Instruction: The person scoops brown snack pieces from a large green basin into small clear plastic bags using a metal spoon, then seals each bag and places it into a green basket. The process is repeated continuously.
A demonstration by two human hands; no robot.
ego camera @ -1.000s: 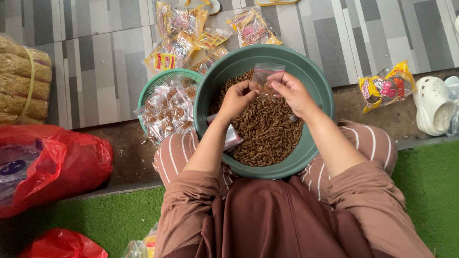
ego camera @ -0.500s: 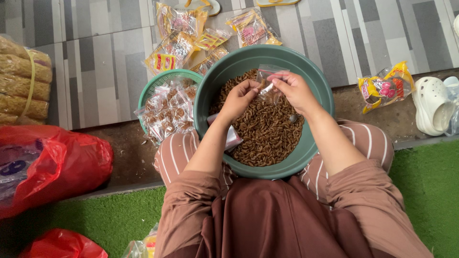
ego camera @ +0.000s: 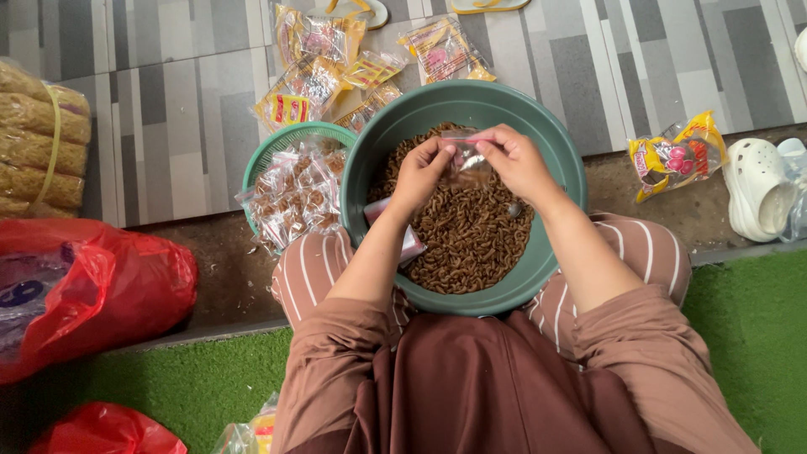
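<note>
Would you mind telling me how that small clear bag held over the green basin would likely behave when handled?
The small clear bag looks thin and floppy; both the left hand and right hand pinch its top. It is probably light, holding few brown snack pieces. The glossy film may be slippery.

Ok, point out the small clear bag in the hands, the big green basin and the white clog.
small clear bag (ego camera: 467, 158), head view, its clear middle between the hands.
big green basin (ego camera: 565, 160), head view, right rim.
white clog (ego camera: 758, 197), head view, its upper.
</note>
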